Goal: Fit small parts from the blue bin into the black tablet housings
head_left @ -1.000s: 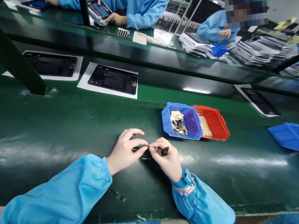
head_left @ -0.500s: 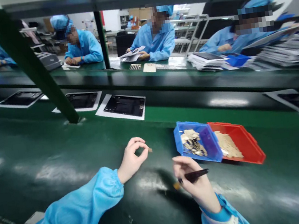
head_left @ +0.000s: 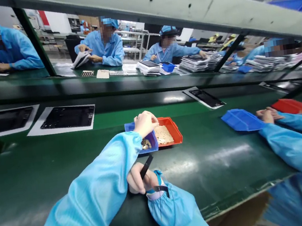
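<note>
Dark panel (head_left: 66, 117): lies flat on a white sheet on the green belt (head_left: 36, 169), well to the left of the left hand and farther from the wearer.
Right hand (head_left: 136, 181): closest to the wearer, tucked beside the left sleeve; fingers are closed round a black tool.
Black tool (head_left: 146, 166): a slim stick gripped in the right hand, its free end slanting up and away toward the blue bin.
Left hand (head_left: 145, 123): stretched out beyond the right hand, fingers curled into a narrow bunch above the bins; whether anything sits between the fingertips cannot be told.
Blue bin (head_left: 153, 146): directly beneath the left hand, partly hidden by hand and sleeve; small pale and dark pieces show inside.
Red bin (head_left: 176, 133): touches the blue bin's right side, just right of the left hand; holds pale flat pieces.
Second dark panel (head_left: 206, 98): on a white sheet, right of and beyond the left hand.
Blue tray (head_left: 241, 120): on the belt, well to the right of both hands.
Co-worker's hands (head_left: 268, 115): held together at the blue tray's right edge, in blue sleeves.
</note>
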Available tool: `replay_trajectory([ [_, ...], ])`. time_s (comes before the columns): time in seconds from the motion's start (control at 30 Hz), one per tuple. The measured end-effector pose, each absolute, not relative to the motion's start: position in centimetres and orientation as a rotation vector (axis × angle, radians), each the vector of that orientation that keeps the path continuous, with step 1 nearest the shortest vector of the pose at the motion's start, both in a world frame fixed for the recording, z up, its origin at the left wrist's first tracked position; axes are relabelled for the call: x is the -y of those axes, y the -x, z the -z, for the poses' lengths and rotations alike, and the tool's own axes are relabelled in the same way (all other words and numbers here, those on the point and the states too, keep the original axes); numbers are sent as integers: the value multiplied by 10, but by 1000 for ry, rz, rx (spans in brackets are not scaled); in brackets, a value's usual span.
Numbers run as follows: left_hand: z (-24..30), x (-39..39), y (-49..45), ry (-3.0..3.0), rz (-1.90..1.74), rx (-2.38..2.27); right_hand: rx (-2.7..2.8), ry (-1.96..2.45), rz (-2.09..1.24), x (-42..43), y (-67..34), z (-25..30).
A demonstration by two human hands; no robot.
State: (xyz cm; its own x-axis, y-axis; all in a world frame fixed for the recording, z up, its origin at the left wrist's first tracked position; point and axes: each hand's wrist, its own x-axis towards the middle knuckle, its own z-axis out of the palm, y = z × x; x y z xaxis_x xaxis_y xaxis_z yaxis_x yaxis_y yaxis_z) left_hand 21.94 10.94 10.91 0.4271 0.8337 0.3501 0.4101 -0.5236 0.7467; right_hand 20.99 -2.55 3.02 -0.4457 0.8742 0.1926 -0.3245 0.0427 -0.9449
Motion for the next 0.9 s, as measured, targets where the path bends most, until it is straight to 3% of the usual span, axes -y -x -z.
replay_trajectory([
  [0.3, -126, -28, -75, -1964, -1341, -774, 1084, 358, -1804, 28, -204, -56],
  [0.5, -101, 33, -28, -2086, -807, -581, 1191, 557, -1852, 27, -192, -44],
  [0.6, -86, 40, -24, -2134, -907, -609, 1225, 614, -1894, 29, -185, -40],
  [0.77, -62, 33, -3, -2046, -1286, -724, 1013, 640, -1693, 32, -174, -50],
  [0.9, -43, 23, 11, -1863, -1353, -832, 834, 702, -1447, 31, -169, -59],
])
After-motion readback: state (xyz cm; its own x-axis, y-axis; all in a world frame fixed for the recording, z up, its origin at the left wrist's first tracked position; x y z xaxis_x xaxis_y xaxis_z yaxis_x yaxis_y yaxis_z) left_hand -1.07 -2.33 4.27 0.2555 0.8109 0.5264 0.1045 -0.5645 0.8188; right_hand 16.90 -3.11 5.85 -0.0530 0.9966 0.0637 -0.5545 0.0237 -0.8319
